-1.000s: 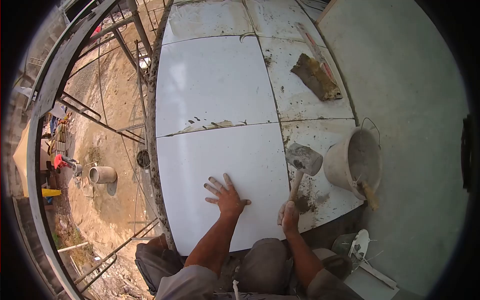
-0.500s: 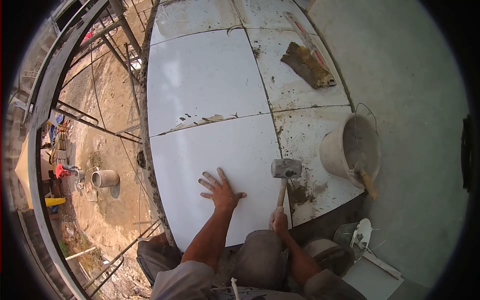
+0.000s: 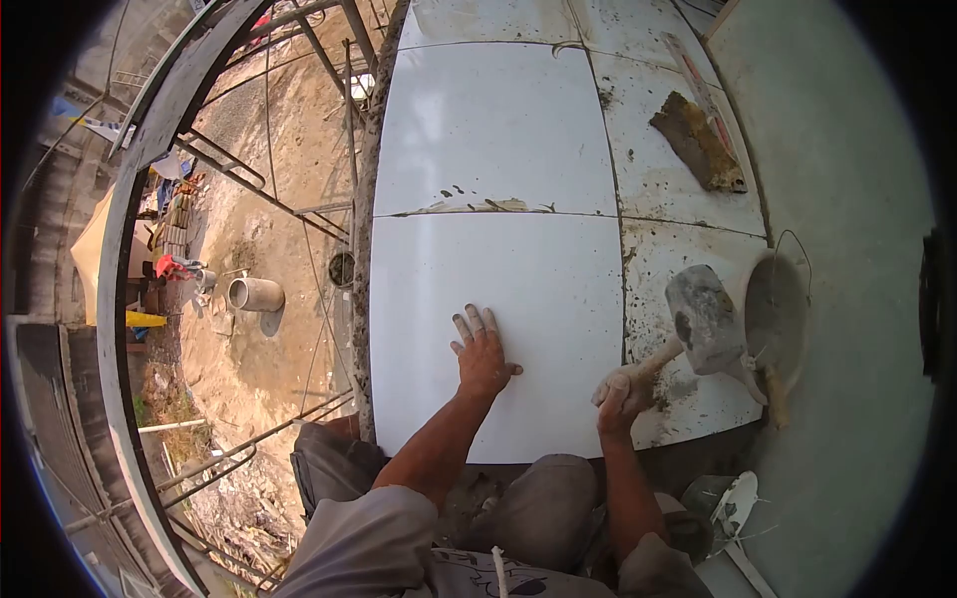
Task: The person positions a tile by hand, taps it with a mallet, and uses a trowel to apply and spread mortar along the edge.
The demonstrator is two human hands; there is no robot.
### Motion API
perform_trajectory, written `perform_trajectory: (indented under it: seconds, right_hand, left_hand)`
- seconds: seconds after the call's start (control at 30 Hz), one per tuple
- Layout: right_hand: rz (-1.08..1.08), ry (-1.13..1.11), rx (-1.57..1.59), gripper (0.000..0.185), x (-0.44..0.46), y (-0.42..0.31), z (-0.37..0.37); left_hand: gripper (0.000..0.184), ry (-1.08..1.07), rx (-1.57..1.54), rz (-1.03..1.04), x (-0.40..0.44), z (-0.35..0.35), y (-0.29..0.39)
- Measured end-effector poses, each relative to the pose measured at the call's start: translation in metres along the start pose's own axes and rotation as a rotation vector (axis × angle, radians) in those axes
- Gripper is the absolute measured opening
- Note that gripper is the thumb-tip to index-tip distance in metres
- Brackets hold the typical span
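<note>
My left hand (image 3: 483, 361) lies flat with fingers spread on a large white tile (image 3: 538, 269). In my right hand (image 3: 620, 397) is the wooden handle of a mallet (image 3: 704, 317), its grey, mortar-smeared head raised in front of the bucket (image 3: 788, 289). Another white tile (image 3: 498, 120) adjoins the first along a joint with mortar smears. To the right, dirtier tiles carry a stained, brownish piece of material (image 3: 698, 142) beside a long level-like tool (image 3: 688, 70).
A brush-like wooden handle (image 3: 776, 399) leans at the bucket's rim. Metal scaffolding (image 3: 224, 164) stands left of the tiled edge, above lower ground with a drum (image 3: 256, 294) and a person in red (image 3: 177, 267). A plain wall (image 3: 857, 199) is at right.
The mallet has gone from over the tile joint up and to the right, its head now larger in view. The camera view has shifted. My left hand's fingers are closer together, still on the tile.
</note>
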State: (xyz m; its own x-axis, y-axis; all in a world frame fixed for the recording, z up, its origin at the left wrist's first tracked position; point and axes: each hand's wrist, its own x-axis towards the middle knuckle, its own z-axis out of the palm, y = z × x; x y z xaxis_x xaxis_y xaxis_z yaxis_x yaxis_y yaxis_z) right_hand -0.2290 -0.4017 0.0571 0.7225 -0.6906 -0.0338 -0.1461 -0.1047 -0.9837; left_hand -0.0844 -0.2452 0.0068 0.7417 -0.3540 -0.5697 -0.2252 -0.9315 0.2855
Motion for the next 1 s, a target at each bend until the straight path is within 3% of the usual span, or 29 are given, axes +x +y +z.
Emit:
perform_trajectory:
  seconds: [0.03,0.07,0.1,0.17,0.23,0.27,0.3,0.37,0.47,0.53,0.63,0.7,0.77,0.83,0.9,1.0]
  right_hand:
    - [0.144,-0.055,-0.451,0.043,-0.018,0.045,0.0]
    - [0.51,-0.275,-0.52,0.041,-0.028,0.083,-0.003]
    - [0.505,-0.283,-0.523,0.041,-0.028,0.068,0.0]
    - [0.059,-0.212,-0.385,0.039,-0.011,0.001,0.016]
    - [0.041,-0.291,-0.356,0.039,0.014,-0.037,0.016]
    - [-0.095,-0.248,-0.313,0.05,0.024,-0.063,0.021]
    - [-0.124,-0.264,-0.318,0.05,0.037,-0.073,0.019]
    - [-0.25,-0.37,0.153,0.059,0.052,-0.085,0.015]
    - [-0.347,-0.307,0.35,0.067,0.056,-0.122,0.057]
    - [-0.492,-0.377,0.287,0.063,0.062,-0.063,0.083]
    - [-0.036,-0.495,-0.628,0.047,0.036,0.064,0.088]
    - [-0.139,-0.434,-0.538,0.041,0.039,0.048,0.099]
    - [-0.086,-0.48,-0.265,0.039,0.064,-0.009,0.109]
    - [-0.072,-0.468,-0.064,0.049,0.078,-0.082,0.12]
    - [-0.304,-0.447,0.153,0.053,0.088,-0.09,0.118]
    - [-0.452,-0.327,0.266,0.054,0.072,-0.078,0.129]
  left_hand:
    - [0.117,-0.008,0.006,-0.002,-0.001,-0.006,0.003]
    - [0.116,-0.021,0.009,-0.001,-0.004,-0.008,0.006]
    - [0.116,-0.017,0.003,-0.009,-0.006,-0.01,0.008]
    - [0.115,-0.056,0.001,-0.011,-0.004,-0.016,0.007]
    - [0.115,-0.067,-0.002,-0.008,-0.018,-0.007,0.001]
    - [0.115,-0.003,-0.015,0.009,-0.007,-0.011,0.003]
    - [0.115,0.022,-0.036,0.002,0.001,-0.009,0.001]
    - [0.12,0.0,-0.05,0.037,0.001,0.006,-0.014]
    - [0.126,0.089,-0.114,-0.123,-0.017,-0.004,-0.058]
    - [0.128,0.065,-0.148,-0.187,-0.015,-0.011,-0.063]
    - [0.131,0.049,-0.213,-0.26,-0.013,-0.011,-0.062]
    - [0.132,0.03,-0.216,-0.254,-0.009,-0.015,-0.063]
    - [0.132,0.087,-0.233,-0.248,0.002,-0.017,-0.069]
    - [0.132,0.099,-0.237,-0.214,-0.01,-0.009,-0.064]
    - [0.131,0.027,-0.26,-0.238,-0.01,-0.018,-0.067]
    - [0.131,0.051,-0.27,-0.238,-0.01,-0.015,-0.068]
